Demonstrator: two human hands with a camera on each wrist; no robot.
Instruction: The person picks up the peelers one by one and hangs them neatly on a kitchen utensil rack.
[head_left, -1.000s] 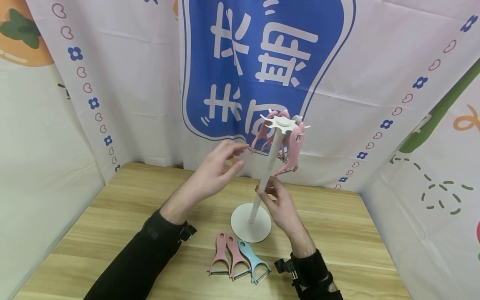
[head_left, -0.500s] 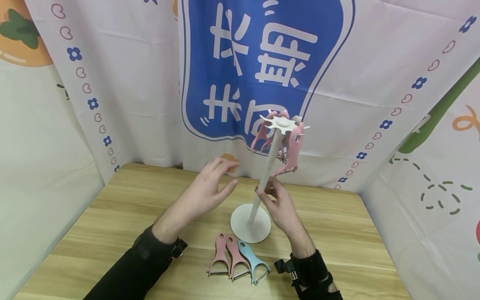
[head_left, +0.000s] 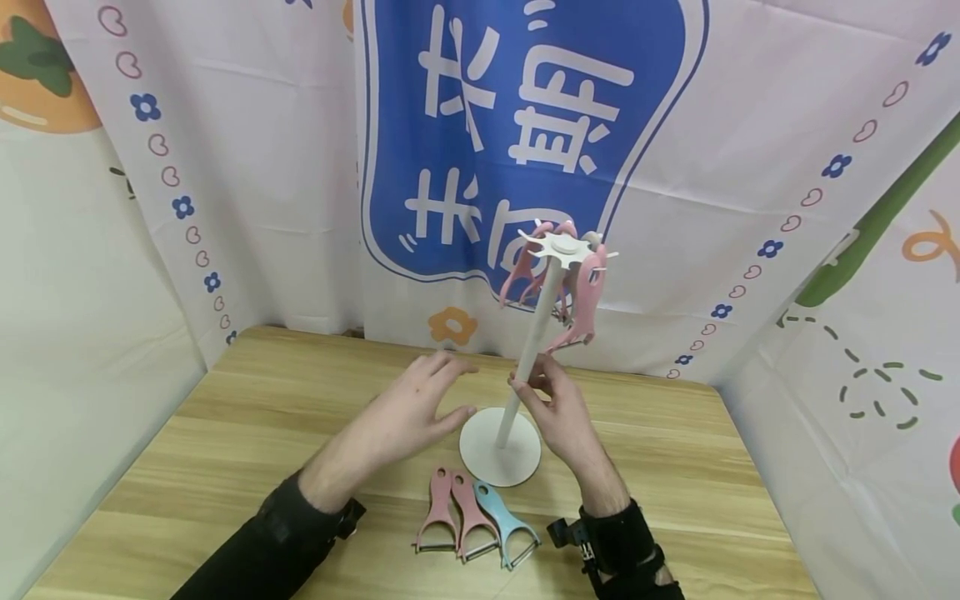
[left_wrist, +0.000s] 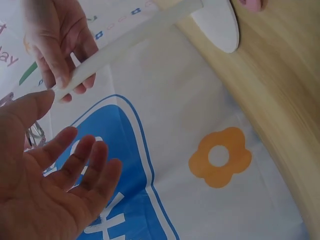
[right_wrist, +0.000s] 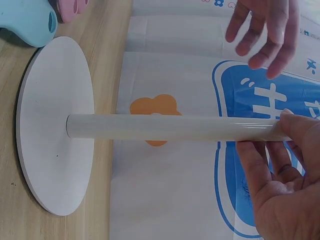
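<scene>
A white stand with a round base [head_left: 480, 462] and a slim pole [head_left: 534, 333] is upright on the table, topped by a hooked disc [head_left: 564, 247]. Several pink peelers hang from its hooks, the nearest pink peeler [head_left: 587, 296] on the right side. My right hand [head_left: 558, 408] grips the pole at mid-height, thumb and fingers around it in the right wrist view. To the left of the pole, my left hand [head_left: 412, 408] is in the air with loosely spread fingers, holding nothing. In front of the base lie two pink peelers [head_left: 441, 504] and a blue peeler [head_left: 504, 517].
The wooden table [head_left: 675, 467] ends at a hanging printed cloth [head_left: 300, 167] close behind the stand. More printed cloth [head_left: 862, 350] encloses the sides. The black wrist bands [head_left: 615, 533] carry small cameras.
My left hand has moved down and a little left, away from the hanging peelers on the stand's left side. My right hand has stayed on the pole.
</scene>
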